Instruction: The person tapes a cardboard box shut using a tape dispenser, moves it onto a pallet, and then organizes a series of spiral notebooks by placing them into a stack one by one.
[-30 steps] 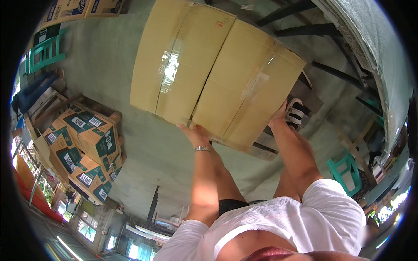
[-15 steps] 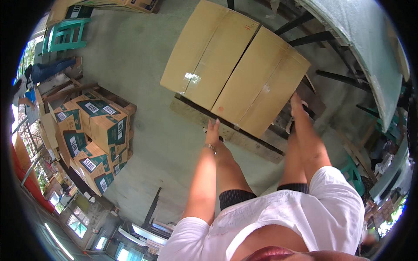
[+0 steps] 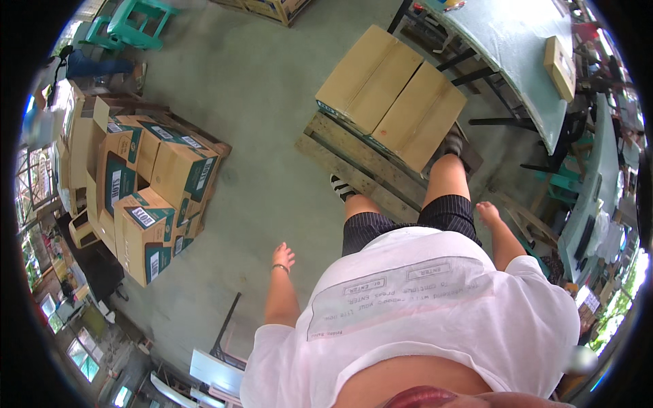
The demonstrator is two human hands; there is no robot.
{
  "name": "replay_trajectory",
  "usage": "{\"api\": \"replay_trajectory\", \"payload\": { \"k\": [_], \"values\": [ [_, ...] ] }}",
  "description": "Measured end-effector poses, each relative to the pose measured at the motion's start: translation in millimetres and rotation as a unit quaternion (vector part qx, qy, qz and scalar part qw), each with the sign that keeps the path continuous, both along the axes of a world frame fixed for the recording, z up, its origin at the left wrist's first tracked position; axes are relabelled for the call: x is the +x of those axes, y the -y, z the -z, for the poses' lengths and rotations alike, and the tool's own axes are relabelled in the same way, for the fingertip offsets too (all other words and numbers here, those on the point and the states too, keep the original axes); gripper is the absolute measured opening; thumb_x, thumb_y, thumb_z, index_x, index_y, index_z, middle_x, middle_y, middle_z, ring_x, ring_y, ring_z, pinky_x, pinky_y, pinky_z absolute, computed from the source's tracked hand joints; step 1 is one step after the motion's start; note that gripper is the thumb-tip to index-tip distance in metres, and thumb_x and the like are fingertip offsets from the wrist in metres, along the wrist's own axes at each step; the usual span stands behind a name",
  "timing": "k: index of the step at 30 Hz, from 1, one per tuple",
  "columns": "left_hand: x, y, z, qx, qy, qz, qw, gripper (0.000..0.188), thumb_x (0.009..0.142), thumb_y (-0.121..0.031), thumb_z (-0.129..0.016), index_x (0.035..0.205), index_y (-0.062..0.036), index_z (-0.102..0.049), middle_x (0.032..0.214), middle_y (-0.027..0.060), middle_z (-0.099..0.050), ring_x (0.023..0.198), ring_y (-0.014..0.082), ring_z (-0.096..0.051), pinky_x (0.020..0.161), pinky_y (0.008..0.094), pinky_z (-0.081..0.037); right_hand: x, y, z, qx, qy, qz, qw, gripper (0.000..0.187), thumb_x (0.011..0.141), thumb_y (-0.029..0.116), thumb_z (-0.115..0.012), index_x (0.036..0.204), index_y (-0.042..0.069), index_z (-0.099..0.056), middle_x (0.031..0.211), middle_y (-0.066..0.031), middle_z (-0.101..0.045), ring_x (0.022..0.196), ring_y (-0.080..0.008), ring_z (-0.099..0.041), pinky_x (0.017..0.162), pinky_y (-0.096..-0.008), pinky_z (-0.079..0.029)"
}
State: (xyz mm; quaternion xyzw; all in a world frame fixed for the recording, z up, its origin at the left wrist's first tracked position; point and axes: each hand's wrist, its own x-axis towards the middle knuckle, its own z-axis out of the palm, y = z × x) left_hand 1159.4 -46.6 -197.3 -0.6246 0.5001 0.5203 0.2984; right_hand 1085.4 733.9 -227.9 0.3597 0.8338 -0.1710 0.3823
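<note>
Two brown cardboard boxes stand side by side on a wooden pallet [image 3: 333, 146] ahead of me. The left box [image 3: 371, 75] and the right box [image 3: 425, 112] are both taped along the top. My left hand [image 3: 283, 257] hangs out to the left over the floor, fingers spread, holding nothing. Out at the right, beside my thigh, my right hand [image 3: 488, 213] is loosely open with nothing in it. Neither hand touches the boxes. One of my feet is by the pallet's near edge, the other close to the right box.
Several brown and green printed cartons [image 3: 180, 166] are stacked on a pallet at left. Green plastic stools [image 3: 139, 24] and a person's legs [image 3: 102, 66] are at the far left. A pale table [image 3: 524, 61] with a flat brown box [image 3: 560, 68] stands at right.
Both hands have come away from the near side of the boxes and moved out to my sides. My body is more upright, and the boxes now look farther off.
</note>
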Motion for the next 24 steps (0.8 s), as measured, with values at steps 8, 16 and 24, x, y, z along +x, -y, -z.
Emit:
{"api": "replay_trajectory", "payload": {
  "k": [8, 16, 24],
  "values": [
    [24.9, 9.0, 8.1, 0.090, 0.006, 0.006, 0.996, 0.062, 0.098, -0.040, -0.051, 0.147, -0.0110, -0.027, 0.147, 0.0188, -0.040, 0.127, 0.0423, -0.048, 0.104, 0.0597, -0.035, -88.6, 93.9, -61.6, -0.007, -0.225, -0.393, 0.891, 0.040, 0.096, 0.039, -0.054, 0.121, 0.009, -0.061, 0.121, -0.0140, -0.062, 0.108, -0.0348, -0.060, 0.090, -0.0400, -0.051],
    [67.7, 25.2, 46.9, 0.054, -0.056, 0.211, 0.974, 0.047, 0.097, -0.043, -0.051, 0.122, -0.0050, -0.061, 0.124, 0.0198, -0.062, 0.113, 0.0326, -0.060, 0.098, 0.0452, -0.046, -191.1, 200.2, -116.1, -0.087, -0.168, -0.095, 0.977, 0.046, 0.091, 0.036, -0.063, 0.126, 0.006, -0.060, 0.114, -0.0157, -0.067, 0.100, -0.0266, -0.066, 0.085, -0.0362, -0.052],
    [29.1, 48.3, 37.5, 0.061, -0.059, 0.114, 0.990, 0.046, 0.096, -0.043, -0.052, 0.121, -0.0052, -0.062, 0.123, 0.0190, -0.062, 0.113, 0.0322, -0.060, 0.097, 0.0447, -0.046, -237.4, 256.3, -105.0, -0.067, -0.135, -0.237, 0.960, 0.044, 0.087, 0.038, -0.062, 0.113, 0.004, -0.068, 0.110, -0.0188, -0.068, 0.106, -0.0340, -0.062, 0.092, -0.0406, -0.049]
  ]
}}
